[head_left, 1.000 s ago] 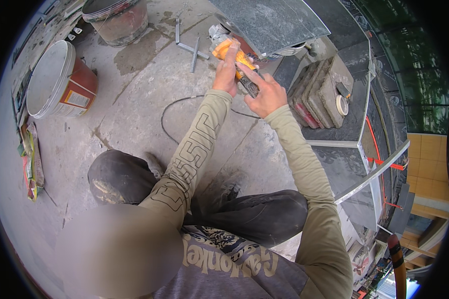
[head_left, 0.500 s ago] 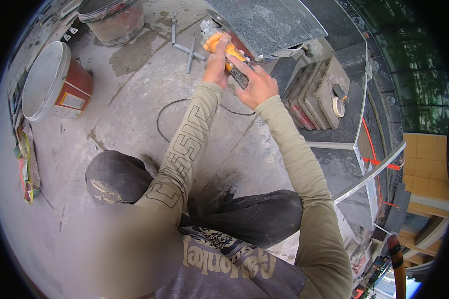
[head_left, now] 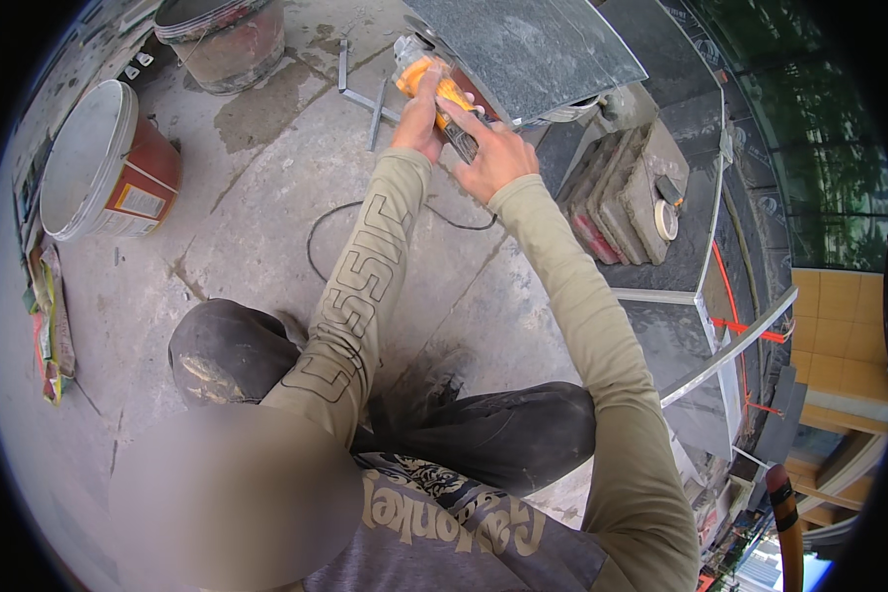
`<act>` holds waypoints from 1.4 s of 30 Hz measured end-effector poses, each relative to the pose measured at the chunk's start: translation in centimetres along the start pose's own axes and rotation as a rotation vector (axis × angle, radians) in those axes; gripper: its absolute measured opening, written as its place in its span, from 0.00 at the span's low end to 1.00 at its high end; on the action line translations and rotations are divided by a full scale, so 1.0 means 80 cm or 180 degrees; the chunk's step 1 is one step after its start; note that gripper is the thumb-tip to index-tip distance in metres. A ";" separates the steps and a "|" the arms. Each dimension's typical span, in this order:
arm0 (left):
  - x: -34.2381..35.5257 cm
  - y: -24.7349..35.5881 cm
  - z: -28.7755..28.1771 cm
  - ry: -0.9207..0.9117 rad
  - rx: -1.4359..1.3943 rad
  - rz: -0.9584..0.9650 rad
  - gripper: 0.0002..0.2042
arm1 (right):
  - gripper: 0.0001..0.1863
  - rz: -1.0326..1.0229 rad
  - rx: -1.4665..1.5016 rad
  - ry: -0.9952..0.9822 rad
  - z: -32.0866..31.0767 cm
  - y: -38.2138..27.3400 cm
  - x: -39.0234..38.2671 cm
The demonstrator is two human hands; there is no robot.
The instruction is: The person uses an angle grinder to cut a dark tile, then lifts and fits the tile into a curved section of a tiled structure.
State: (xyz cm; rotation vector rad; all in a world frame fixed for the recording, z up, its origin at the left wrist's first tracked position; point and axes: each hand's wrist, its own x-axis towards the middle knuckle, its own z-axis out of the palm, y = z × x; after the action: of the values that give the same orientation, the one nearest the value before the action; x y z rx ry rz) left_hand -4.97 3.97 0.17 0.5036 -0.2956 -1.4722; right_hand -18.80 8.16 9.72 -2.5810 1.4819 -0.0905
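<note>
At upper centre, my left hand (head_left: 419, 123) grips a yellow angle grinder (head_left: 426, 81) by its front body, and my right hand (head_left: 493, 158) is wrapped round its rear, dark part. The grinder's silver head is up and left, beside the near edge of a dark grey stone slab (head_left: 543, 49); whether it touches the slab I cannot tell. A black cable (head_left: 350, 207) loops over the concrete floor (head_left: 266, 197) below the tool.
At left stand a red-labelled bucket (head_left: 148, 168) and a dirty bucket (head_left: 227, 59). A metal square (head_left: 360, 97) lies near the grinder. At right are stacked rough blocks (head_left: 612, 187) with a tape roll (head_left: 665, 221), metal strips (head_left: 730, 350) and orange tubing (head_left: 722, 276).
My hands and the grinder have moved up and to the left, toward the stone slab's near edge. Both hands keep their grip, and the surroundings have shifted slightly in view.
</note>
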 end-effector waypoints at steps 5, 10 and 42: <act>-0.002 0.000 0.005 -0.0077 -0.0022 0.0049 0.25 | 0.47 -0.0107 0.0040 0.0262 0.009 0.007 0.003; -0.014 -0.007 0.011 0.0002 -0.0213 0.0031 0.26 | 0.46 -0.0182 0.0087 0.0347 0.011 0.012 -0.011; -0.075 -0.048 0.038 -0.0014 -0.0103 0.0146 0.24 | 0.47 -0.0144 0.0229 0.0295 0.005 0.037 -0.083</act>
State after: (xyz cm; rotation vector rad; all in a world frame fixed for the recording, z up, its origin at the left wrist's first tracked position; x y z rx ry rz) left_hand -10.32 9.36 1.60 0.4650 -0.2846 -1.4315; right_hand -24.62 12.44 9.01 -2.5853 1.4224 -0.2677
